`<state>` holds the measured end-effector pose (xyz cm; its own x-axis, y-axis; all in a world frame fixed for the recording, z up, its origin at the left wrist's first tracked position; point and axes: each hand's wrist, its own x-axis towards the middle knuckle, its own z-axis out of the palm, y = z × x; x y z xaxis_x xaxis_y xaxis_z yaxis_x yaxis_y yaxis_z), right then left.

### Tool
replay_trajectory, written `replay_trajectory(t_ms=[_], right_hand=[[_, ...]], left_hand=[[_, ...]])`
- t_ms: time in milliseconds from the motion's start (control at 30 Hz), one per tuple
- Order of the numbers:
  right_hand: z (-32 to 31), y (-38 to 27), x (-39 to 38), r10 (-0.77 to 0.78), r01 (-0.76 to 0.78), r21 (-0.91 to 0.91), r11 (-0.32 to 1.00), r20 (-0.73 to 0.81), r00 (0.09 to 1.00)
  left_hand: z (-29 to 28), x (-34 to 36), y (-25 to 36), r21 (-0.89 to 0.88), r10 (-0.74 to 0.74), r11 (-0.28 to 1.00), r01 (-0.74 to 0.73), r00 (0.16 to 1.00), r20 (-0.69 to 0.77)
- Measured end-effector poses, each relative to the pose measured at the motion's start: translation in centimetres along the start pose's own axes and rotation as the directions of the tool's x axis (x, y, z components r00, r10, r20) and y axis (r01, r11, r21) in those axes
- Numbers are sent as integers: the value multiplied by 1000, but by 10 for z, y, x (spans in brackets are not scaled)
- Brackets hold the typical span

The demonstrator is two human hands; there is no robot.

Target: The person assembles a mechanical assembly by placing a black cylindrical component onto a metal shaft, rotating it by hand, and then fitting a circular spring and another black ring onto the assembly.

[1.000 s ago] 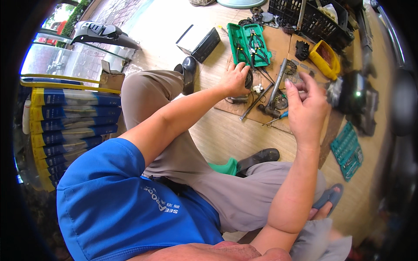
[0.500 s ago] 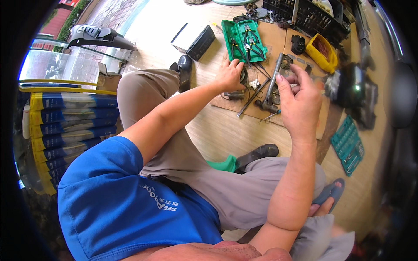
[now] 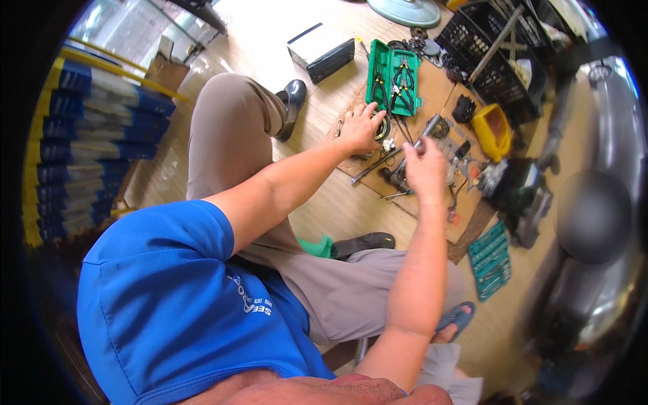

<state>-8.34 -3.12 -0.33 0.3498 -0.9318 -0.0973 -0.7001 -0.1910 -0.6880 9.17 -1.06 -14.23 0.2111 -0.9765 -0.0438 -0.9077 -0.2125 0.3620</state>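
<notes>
My left hand (image 3: 361,129) lies with fingers spread at the left side of a brown cardboard sheet. Its fingertips are beside a round ring-shaped part (image 3: 383,127), partly covered by the hand. My right hand (image 3: 426,170) is closed over the metal handle of a hammer (image 3: 430,127); the handle's upper end sticks out past my fingers, and the dark head is partly hidden. A long thin metal bar (image 3: 368,171) slants across the cardboard between my hands. Small white pieces (image 3: 388,144) sit near my left fingers.
Beyond my left hand stands an open green case of pliers (image 3: 393,81). A black-and-white box (image 3: 321,52) is farther left. To the right are a yellow container (image 3: 491,132), black crates (image 3: 482,64) and a teal tool tray (image 3: 491,262). Greasy parts lie on the cardboard (image 3: 432,77).
My right hand has moved down toward the hammer, its raised fingers now closed round the handle. My left hand stays beside the ring-shaped part. The whole view has tilted and shifted.
</notes>
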Motion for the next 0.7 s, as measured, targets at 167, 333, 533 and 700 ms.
replay_trajectory(t_ms=[167,333,533,700], right_hand=[[86,35,17,89,-68,-141,988,147,985],[122,75,28,177,-150,-181,972,141,974],[130,79,59,553,-619,338,709,280,785],[138,102,71,575,-652,416,634,311,757]], left_hand=[[11,-17,8,-311,-323,906,287,944,-68],[30,-15,9,-554,-419,763,334,908,-30],[40,10,-21,-904,-774,338,261,623,-109],[50,32,-33,-959,-633,223,173,774,-7]])
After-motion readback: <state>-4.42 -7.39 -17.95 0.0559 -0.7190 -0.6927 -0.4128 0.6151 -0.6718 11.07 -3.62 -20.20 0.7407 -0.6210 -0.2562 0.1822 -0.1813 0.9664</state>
